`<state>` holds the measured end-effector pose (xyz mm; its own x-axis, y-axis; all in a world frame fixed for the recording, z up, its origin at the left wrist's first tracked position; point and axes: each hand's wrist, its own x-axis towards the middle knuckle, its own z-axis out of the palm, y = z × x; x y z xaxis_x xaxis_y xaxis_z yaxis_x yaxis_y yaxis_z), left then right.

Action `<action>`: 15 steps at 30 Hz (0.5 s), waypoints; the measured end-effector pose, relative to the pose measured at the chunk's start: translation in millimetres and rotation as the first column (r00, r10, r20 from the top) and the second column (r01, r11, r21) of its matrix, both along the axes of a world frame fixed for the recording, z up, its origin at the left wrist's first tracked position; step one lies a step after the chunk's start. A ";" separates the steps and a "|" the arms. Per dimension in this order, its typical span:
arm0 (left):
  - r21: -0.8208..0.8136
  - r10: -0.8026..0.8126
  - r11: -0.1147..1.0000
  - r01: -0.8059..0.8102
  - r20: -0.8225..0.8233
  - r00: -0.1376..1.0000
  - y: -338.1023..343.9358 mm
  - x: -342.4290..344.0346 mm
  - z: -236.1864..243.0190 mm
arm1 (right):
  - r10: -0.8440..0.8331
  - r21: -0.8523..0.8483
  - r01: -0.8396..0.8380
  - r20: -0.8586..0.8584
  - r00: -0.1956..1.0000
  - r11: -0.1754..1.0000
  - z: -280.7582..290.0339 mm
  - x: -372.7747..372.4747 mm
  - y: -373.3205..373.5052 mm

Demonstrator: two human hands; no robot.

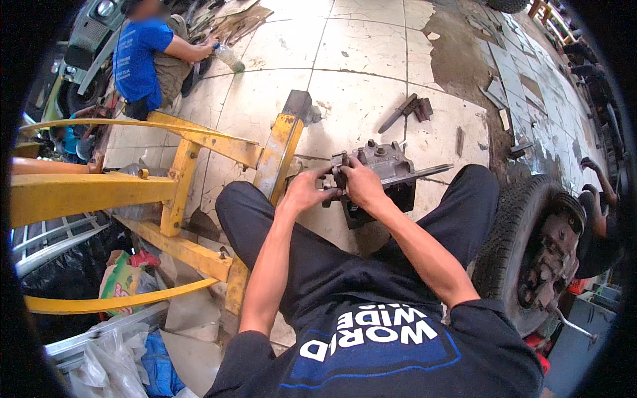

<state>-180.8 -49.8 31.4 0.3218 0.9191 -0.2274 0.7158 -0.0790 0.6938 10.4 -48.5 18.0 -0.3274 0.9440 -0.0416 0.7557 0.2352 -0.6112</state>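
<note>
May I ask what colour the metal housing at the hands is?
The metal housing is grey, best seen in the head view.

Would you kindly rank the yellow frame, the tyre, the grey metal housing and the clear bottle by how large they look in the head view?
1. Yellow frame
2. Tyre
3. Grey metal housing
4. Clear bottle, looking smaller partly through distance

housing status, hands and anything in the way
Left hand and right hand at left end of housing. Housing between knees, shaft pointing right. No obstruction seen at hands.
</note>
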 end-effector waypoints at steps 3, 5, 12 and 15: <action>-0.009 0.029 1.000 -0.030 -0.024 0.999 -3.3 2.7 -1.9 | 0.072 -0.104 -0.061 0.115 0.991 0.993 22.5 7.2 -0.7; 0.003 0.025 1.000 -0.025 -0.075 0.997 5.2 13.5 7.8 | 0.012 0.098 -0.026 0.140 0.990 0.995 -9.1 11.8 10.9; 0.151 -0.017 0.988 0.026 -0.059 0.998 2.7 2.1 -18.9 | 0.033 0.021 -0.035 0.071 0.997 0.999 -12.1 -3.0 14.9; 0.055 -0.046 0.997 0.054 -0.134 0.990 10.8 6.4 0.5 | -0.014 -0.016 0.015 0.052 0.999 1.000 -14.3 -4.0 19.1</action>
<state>-174.4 -39.0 31.9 0.3382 0.9155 -0.2178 0.7952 -0.1542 0.5864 6.4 -29.4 3.7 -0.3108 0.9476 -0.0734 0.7896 0.2144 -0.5749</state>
